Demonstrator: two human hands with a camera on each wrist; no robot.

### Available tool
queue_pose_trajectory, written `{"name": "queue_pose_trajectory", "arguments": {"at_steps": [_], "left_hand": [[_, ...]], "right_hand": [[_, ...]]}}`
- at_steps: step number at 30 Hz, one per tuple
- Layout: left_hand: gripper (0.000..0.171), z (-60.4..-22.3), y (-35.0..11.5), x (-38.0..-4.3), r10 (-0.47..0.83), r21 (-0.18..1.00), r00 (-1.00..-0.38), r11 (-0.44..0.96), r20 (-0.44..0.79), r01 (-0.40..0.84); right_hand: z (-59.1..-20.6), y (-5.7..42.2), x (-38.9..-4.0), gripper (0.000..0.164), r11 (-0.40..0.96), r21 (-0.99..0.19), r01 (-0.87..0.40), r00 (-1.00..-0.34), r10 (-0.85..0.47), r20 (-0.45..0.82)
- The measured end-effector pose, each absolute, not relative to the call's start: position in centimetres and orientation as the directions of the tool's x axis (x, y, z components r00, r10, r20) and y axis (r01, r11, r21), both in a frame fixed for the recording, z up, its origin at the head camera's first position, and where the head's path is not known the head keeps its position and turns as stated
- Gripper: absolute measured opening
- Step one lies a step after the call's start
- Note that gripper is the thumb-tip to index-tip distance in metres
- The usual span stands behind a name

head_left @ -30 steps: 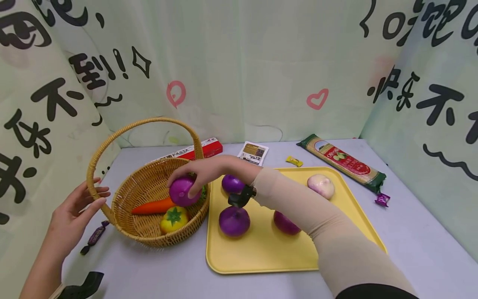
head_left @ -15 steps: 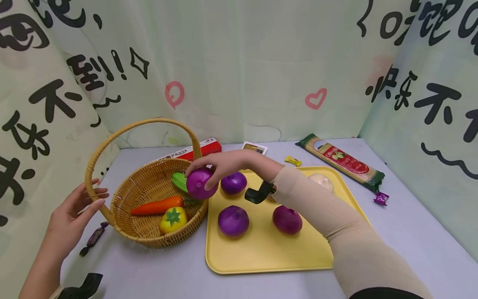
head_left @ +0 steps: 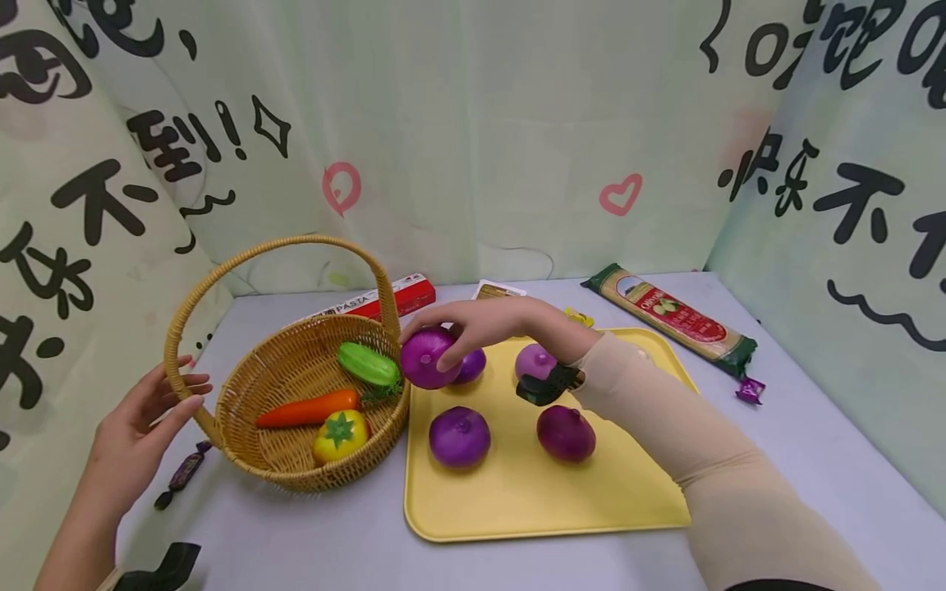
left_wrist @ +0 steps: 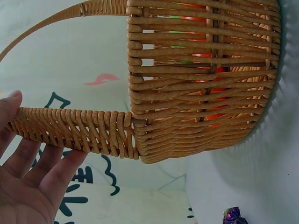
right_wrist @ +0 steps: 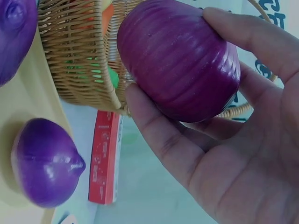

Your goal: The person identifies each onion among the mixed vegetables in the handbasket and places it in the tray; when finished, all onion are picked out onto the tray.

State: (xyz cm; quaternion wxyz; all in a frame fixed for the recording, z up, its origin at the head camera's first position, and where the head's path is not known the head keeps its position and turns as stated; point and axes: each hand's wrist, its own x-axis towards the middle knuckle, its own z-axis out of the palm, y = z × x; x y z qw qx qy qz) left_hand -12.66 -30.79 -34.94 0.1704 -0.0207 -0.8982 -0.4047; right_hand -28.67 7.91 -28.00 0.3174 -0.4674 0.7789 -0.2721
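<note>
My right hand [head_left: 491,324] holds a purple onion [head_left: 423,359] between thumb and fingers, above the yellow tray's left edge and just right of the basket rim. In the right wrist view the onion [right_wrist: 180,60] is raised clear of the tray. My left hand [head_left: 140,427] holds the handle [head_left: 185,316] of the wicker basket [head_left: 269,373], thumb on one side and fingers behind, as the left wrist view shows. Inside the basket lie a carrot [head_left: 310,409], a yellow tomato-like vegetable [head_left: 341,435] and a green cucumber [head_left: 367,364].
Several purple onions, such as one at the front [head_left: 460,437], rest on the yellow tray [head_left: 532,509]. A red pasta box [head_left: 414,294] lies behind the basket. A green-ended pasta packet [head_left: 668,316] and a purple candy [head_left: 750,391] lie right. A dark candy [head_left: 182,476] lies left.
My right hand has carried the purple onion rightward, from over the inside of the basket to over the tray's edge, uncovering the cucumber. My left hand stays on the handle.
</note>
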Motion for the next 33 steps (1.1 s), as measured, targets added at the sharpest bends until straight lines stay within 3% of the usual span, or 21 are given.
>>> {"name": "queue_pose_trajectory", "arguments": {"at_steps": [5, 12, 21, 33], "left_hand": [[0.052, -35.0, -30.7, -12.7, -0.097, 0.719, -0.940, 0.671, 0.328, 0.181], [0.052, -34.9, -30.8, -12.7, -0.098, 0.724, -0.941, 0.667, 0.323, 0.179], [0.052, -34.8, -30.7, -12.7, -0.104, 0.723, -0.943, 0.670, 0.317, 0.169], [0.052, -34.8, -30.6, -12.7, -0.105, 0.718, -0.940, 0.674, 0.325, 0.174]], "right_hand": [[-28.1, 9.2, -28.5, 0.048, 0.463, -0.711, -0.530, -0.417, -0.872, -0.257], [-28.0, 11.1, -28.2, 0.051, 0.474, -0.705, -0.527, -0.443, -0.862, -0.247], [-28.2, 14.9, -27.7, 0.053, 0.549, -0.719, -0.425, -0.550, -0.788, -0.276], [-28.8, 20.3, -26.9, 0.050, 0.546, -0.750, -0.372, -0.608, -0.755, -0.248]]}}
